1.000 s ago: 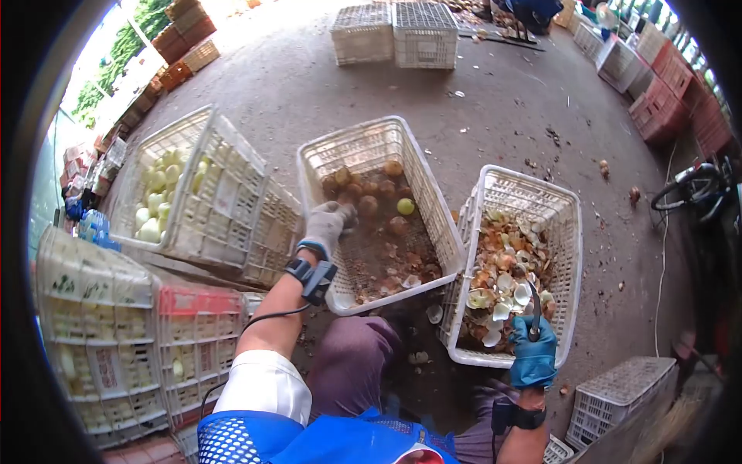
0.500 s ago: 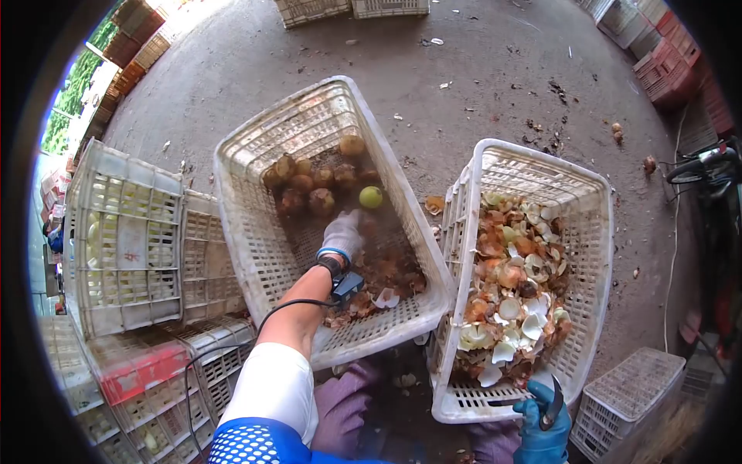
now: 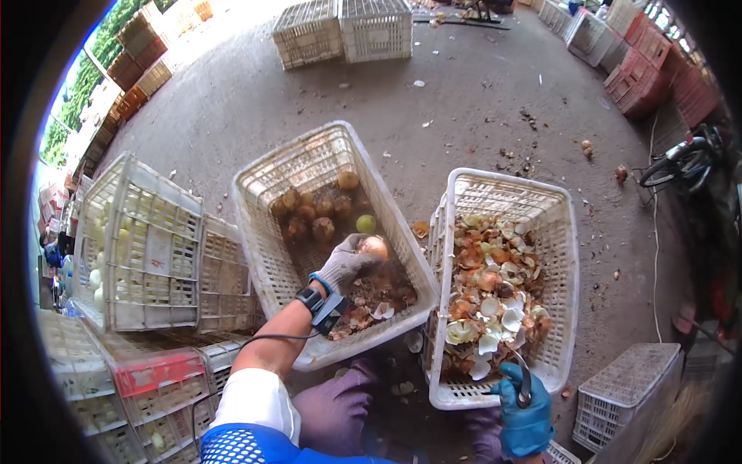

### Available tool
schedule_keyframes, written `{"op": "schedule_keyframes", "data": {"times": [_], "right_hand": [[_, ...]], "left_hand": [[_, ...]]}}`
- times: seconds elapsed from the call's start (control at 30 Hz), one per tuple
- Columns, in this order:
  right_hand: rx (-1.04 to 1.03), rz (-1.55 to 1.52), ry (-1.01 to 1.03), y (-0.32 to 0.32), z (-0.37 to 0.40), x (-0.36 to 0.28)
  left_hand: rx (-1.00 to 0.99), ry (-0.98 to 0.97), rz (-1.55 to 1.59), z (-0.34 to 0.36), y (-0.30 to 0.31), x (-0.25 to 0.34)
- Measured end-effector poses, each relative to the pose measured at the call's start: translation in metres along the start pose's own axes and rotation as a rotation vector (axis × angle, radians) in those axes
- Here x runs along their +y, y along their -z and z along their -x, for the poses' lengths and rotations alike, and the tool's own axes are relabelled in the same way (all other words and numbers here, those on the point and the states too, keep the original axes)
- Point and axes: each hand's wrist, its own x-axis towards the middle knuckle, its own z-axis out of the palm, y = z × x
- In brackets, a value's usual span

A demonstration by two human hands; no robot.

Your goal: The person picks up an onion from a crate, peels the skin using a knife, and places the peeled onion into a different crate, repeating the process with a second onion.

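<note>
My left hand point(image 3: 346, 267), in a pale knit glove, reaches into the left plastic crate point(image 3: 249, 232) with its fingers closed around a brown-skinned onion point(image 3: 376, 247). Beyond it in the same crate lie several onions point(image 3: 323, 228) in brown skins and one smooth yellow-green round one point(image 3: 365, 223). Loose dry skins cover the near end of that crate's floor. At the near edge of the right crate point(image 3: 573, 271), my right hand point(image 3: 524, 414), in a blue rubber glove, grips a knife point(image 3: 525, 380) with a curved blade. Peelings point(image 3: 495, 298) in brown and white fill that crate's floor.
Stacked crates point(image 3: 154, 255) holding pale onions stand close at my left. Another crate point(image 3: 630, 387) sits at the lower right, and two more crates point(image 3: 340, 35) stand ahead. A bicycle wheel point(image 3: 672, 170) and a cable are at the right. Scraps dot the ground.
My left hand has taken hold of an onion and lifted it a little from the crate floor. My head view has tilted up, and the knife hand has turned slightly.
</note>
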Motion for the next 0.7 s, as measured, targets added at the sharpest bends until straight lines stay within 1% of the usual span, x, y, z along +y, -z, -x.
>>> {"op": "schedule_keyframes", "data": {"times": [0.07, 0.13, 0.23, 0.27, 0.3, 0.33, 0.37, 0.4, 0.47, 0.6, 0.67, 0.7], "right_hand": [[0.006, -0.007, 0.077, -0.003, 0.008, -0.018], [-0.027, 0.012, 0.172, -0.003, 0.01, -0.023], [-0.053, -0.05, 0.182, -0.01, 0.013, -0.02], [-0.056, -0.074, 0.182, -0.012, 0.011, -0.013], [-0.022, -0.019, 0.275, -0.015, 0.009, -0.007], [0.012, 0.04, 0.362, -0.016, 0.007, -0.003], [0.042, 0.023, 0.411, -0.017, 0.007, -0.002], [0.051, 0.035, 0.39, -0.016, 0.007, -0.002], [0.11, 0.045, 0.449, -0.013, 0.009, -0.005], [0.191, 0.144, 0.514, -0.004, 0.01, -0.003], [0.203, 0.193, 0.538, 0.001, 0.012, -0.003], [0.182, 0.185, 0.503, 0.004, 0.013, -0.005]], "left_hand": [[-0.165, 0.013, 0.201, 0.045, -0.018, 0.042], [-0.257, -0.013, 0.307, 0.093, -0.042, 0.079], [-0.4, -0.059, 0.464, 0.159, -0.077, 0.111], [-0.431, -0.028, 0.518, 0.177, -0.088, 0.119], [-0.463, 0.009, 0.573, 0.193, -0.099, 0.125], [-0.493, 0.051, 0.629, 0.204, -0.11, 0.125], [-0.515, -0.051, 0.578, 0.209, -0.123, 0.118], [-0.468, -0.045, 0.476, 0.222, -0.14, 0.124], [-0.46, -0.062, 0.406, 0.222, -0.159, 0.107], [-0.555, 0.033, 0.602, 0.218, -0.19, 0.086], [-0.626, -0.02, 0.593, 0.217, -0.196, 0.079], [-0.645, -0.038, 0.58, 0.214, -0.196, 0.077]]}}
